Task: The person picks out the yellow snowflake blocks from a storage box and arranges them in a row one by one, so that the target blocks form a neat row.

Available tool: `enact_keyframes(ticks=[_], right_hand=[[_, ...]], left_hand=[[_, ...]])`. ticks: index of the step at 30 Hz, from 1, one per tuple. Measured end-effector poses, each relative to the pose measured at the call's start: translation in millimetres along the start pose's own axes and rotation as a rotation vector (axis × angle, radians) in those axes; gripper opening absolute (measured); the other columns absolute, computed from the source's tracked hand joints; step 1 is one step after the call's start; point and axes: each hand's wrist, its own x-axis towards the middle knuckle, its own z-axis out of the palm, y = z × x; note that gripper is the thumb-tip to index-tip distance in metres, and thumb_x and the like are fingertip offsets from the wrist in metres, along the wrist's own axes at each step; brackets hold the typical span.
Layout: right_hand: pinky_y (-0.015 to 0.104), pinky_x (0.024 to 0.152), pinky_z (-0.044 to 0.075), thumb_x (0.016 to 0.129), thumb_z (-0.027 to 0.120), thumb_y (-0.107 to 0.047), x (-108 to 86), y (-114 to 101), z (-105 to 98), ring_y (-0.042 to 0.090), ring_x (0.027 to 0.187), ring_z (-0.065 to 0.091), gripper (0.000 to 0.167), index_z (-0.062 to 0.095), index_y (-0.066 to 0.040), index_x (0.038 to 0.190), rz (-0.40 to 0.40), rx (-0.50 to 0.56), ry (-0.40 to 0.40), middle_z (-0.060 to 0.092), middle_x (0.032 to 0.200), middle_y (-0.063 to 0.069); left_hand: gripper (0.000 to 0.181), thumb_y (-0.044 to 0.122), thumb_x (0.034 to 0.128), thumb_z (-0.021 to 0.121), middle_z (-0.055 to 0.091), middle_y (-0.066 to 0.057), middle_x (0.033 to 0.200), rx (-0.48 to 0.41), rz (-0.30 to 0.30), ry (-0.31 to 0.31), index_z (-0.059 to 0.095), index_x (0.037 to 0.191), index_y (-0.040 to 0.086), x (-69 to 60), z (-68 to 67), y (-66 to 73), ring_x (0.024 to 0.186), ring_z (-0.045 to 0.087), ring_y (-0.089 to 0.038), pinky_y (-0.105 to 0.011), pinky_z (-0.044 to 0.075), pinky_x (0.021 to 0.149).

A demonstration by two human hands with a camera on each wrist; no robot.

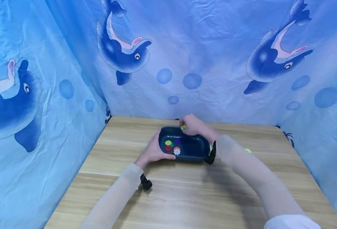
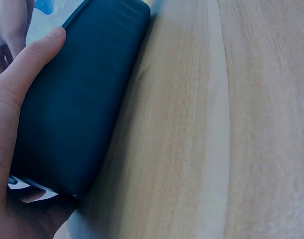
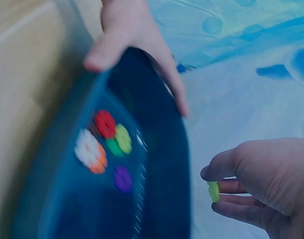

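A dark blue oblong basin (image 1: pixel 191 158) sits on the wooden table. My left hand (image 1: pixel 156 151) grips its left end, the thumb along the near outer wall and the fingers round the far side. Several flower-shaped plastic discs lie in the basin's left part: a red disc (image 3: pixel 105 124), a white disc (image 3: pixel 86 147), a purple disc (image 3: pixel 123 179) and others in orange, green and yellow-green. Over the far rim, my right hand (image 1: pixel 193 124) pinches a yellow-green flower-shaped disc (image 3: pixel 213 191) between thumb and fingertips.
Another yellow-green disc (image 1: pixel 247 150) lies on the table to the right, beyond my right forearm. One more yellow-green piece (image 1: pixel 211 148) shows partly beside the basin's right end. A blue dolphin-print curtain (image 1: pixel 168 95) hangs behind the table (image 1: pixel 185 197) and at both sides.
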Motion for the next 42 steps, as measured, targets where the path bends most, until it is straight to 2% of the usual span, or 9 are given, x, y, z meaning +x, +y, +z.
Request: enact_keyframes(ticks=[6,11,17,29,42], right_hand=[[0.047,0.093,0.061,0.093,0.075,-0.010,-22.7,30.0,-24.1,0.032,0.105,0.073,0.022,0.078,-0.001,0.113,0.007,-0.051,0.092,0.079,0.111,0.016],[0.049,0.092,0.062,0.092,0.076,-0.009,-40.0,50.5,-32.1,0.035,0.104,0.073,0.022,0.076,0.002,0.111,0.042,-0.033,0.090,0.078,0.109,0.018],[0.051,0.094,0.062,0.092,0.075,-0.010,-54.3,68.9,-28.1,0.036,0.105,0.073,0.024,0.075,0.003,0.112,0.067,-0.061,0.058,0.078,0.110,0.020],[0.053,0.092,0.062,0.091,0.075,-0.007,-87.6,101.4,-21.4,0.039,0.101,0.073,0.021,0.075,0.005,0.108,0.119,-0.017,0.068,0.077,0.107,0.022],[0.055,0.090,0.061,0.089,0.075,-0.004,-127.7,130.1,-19.7,0.038,0.096,0.073,0.021,0.074,0.007,0.107,0.185,-0.005,0.088,0.077,0.103,0.022]], left_hand=[[0.153,0.048,0.0589,0.105,0.026,-0.014,0.175,0.021,-0.016,-0.009,0.008,0.172,0.015,-0.9,-1.9,1.7,0.159,0.033,-0.037,-0.061,0.031,0.129],[0.153,0.050,0.0591,0.104,0.025,-0.014,0.176,0.028,-0.026,-0.005,0.007,0.172,0.016,-0.3,-2.5,0.7,0.159,0.032,-0.037,-0.062,0.031,0.129],[0.151,0.048,0.0601,0.104,0.026,-0.014,0.175,0.006,-0.020,-0.005,0.008,0.172,0.017,1.2,-2.8,0.0,0.158,0.033,-0.037,-0.062,0.032,0.128],[0.150,0.045,0.0619,0.104,0.026,-0.014,0.175,0.023,-0.024,-0.003,0.007,0.172,0.014,2.2,3.7,0.2,0.158,0.033,-0.037,-0.062,0.032,0.128],[0.150,0.043,0.0619,0.104,0.027,-0.014,0.174,0.001,0.001,-0.003,0.006,0.172,0.014,1.1,-0.2,-0.2,0.157,0.034,-0.038,-0.062,0.032,0.128]])
